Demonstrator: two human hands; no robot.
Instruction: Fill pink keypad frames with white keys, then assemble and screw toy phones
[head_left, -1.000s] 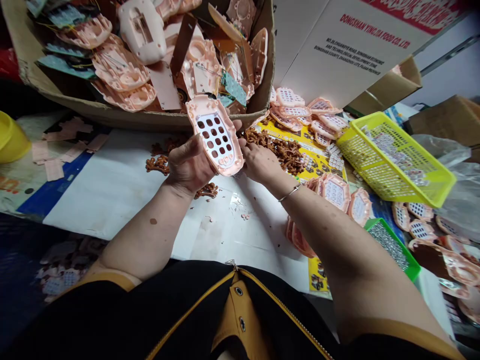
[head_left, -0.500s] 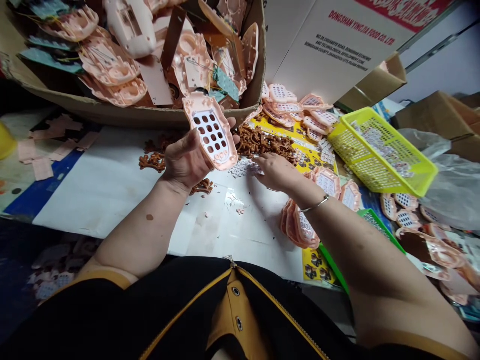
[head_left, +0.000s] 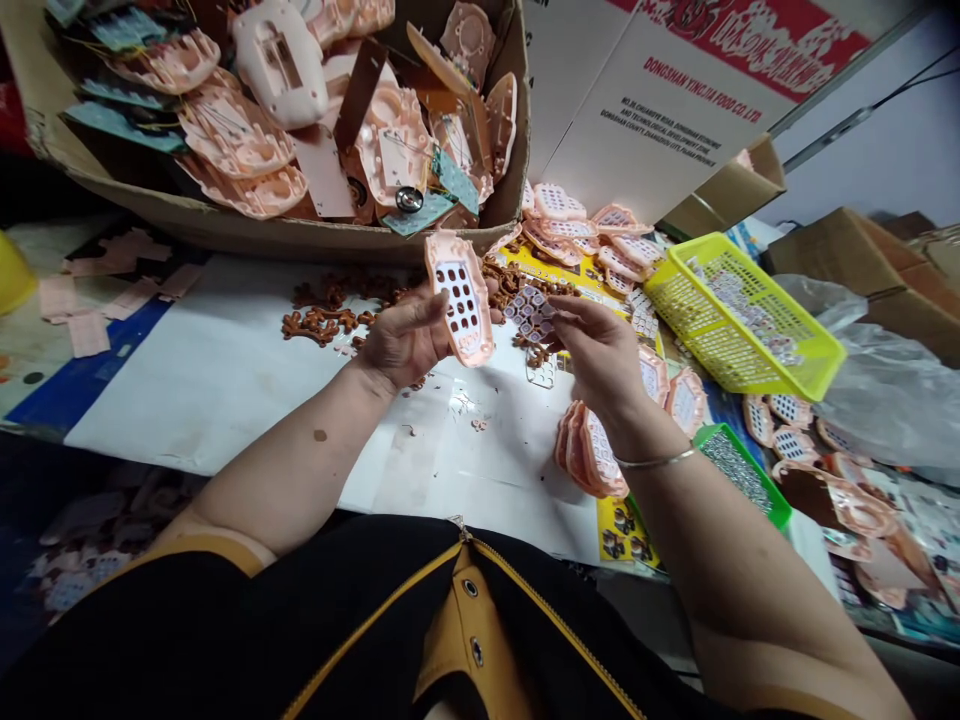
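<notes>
Shell stack (head_left: 589, 455) sits on the table (head_left: 480, 500) by your right wrist. Change: keypad (head_left: 529, 312) is off the table, pinched in your right hand (head_left: 606, 360), beside the shell (head_left: 459, 298) your left hand (head_left: 409, 338) grips. Both parts in hand, apart. Beyond, carton (head_left: 592, 130) reads "DONGSHAN YINGJIA FOOD CO.LTD."

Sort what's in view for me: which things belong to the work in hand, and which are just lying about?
In the work:
pink shell, in the left hand
patterned sheet, in the right hand
probably the stacked shells

Apparently just lying about:
brown pieces
clear plastic bag
flat pink pieces
</notes>
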